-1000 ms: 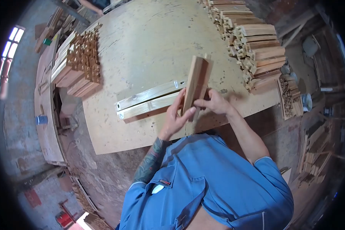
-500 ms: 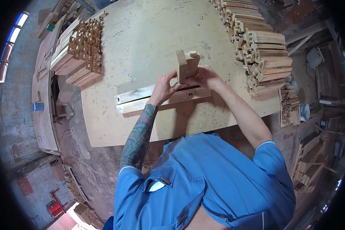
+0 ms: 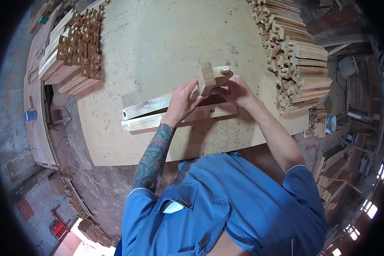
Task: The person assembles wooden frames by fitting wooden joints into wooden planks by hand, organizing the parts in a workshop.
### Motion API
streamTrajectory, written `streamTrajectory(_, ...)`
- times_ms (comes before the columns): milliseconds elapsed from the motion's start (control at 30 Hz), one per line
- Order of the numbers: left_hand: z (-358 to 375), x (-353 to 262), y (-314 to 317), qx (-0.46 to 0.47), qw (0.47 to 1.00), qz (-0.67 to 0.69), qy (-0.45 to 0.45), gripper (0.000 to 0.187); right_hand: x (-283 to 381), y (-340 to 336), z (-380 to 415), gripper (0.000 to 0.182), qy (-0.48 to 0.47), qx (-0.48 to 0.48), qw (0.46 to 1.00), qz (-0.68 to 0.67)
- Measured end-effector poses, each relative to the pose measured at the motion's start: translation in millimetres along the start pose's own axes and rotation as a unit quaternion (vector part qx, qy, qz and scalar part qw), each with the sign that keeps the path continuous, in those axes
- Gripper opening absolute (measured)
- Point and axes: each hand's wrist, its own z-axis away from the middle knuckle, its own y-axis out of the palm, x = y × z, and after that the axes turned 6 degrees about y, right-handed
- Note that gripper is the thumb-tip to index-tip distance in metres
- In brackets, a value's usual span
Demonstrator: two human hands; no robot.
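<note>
Over the table, my left hand (image 3: 183, 102) is closed on the left side of some short wooden pieces (image 3: 206, 79), its thumb and fingers at their lower end. My right hand (image 3: 238, 91) grips them from the right, fingers curled underneath. One piece shows a flat block-like end; beside it a rounded tenon (image 3: 222, 69) sticks out at the top. Below my hands lie two long wooden rails, a far one (image 3: 151, 105) and a near one (image 3: 147, 122), with a dark wedge-shaped gap between them. Holes show near the rails' ends, and my hands cover part of their length.
A pale plywood table (image 3: 175, 38) spreads out before me. Stacked tenoned wood pieces (image 3: 79, 51) stand at its left edge. A long pile of short wooden pieces (image 3: 305, 64) lines the right side, with a white bucket (image 3: 331, 124) beyond it.
The held pieces have tilted over to the right, and my right hand has moved slightly right with them. The gap between the two rails has widened at the left. The camera view has shifted a little.
</note>
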Motion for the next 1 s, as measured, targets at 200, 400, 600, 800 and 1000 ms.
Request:
streamTrajectory(200, -1, 9, 2, -0.042, 0.999, 0.016, 0.022, 0.056, 11, -10, -13, 0.031, 0.003, 0.022, 1.0, 0.001)
streamTrajectory(400, 3, 14, 9, -0.03, 0.999, 0.015, 0.004, 0.057, 4, -8, -11, 0.034, -0.042, 0.022, 0.999, 0.027)
streamTrajectory(600, 12, 32, 31, -0.057, 0.997, 0.043, -0.003, 0.057, -7, 2, -2, 0.024, -0.011, -0.006, 0.999, 0.051)
streamTrajectory(800, 35, 8, 17, -0.172, 0.978, -0.115, 0.036, 0.053, -12, 11, 7, 0.03, 0.043, -0.012, 0.989, 0.144)
streamTrajectory(1000, 129, 37, 3, -0.093, 0.938, -0.334, -0.006, 0.052, -17, 21, 81, 0.054, 0.153, -0.075, 0.984, 0.054)
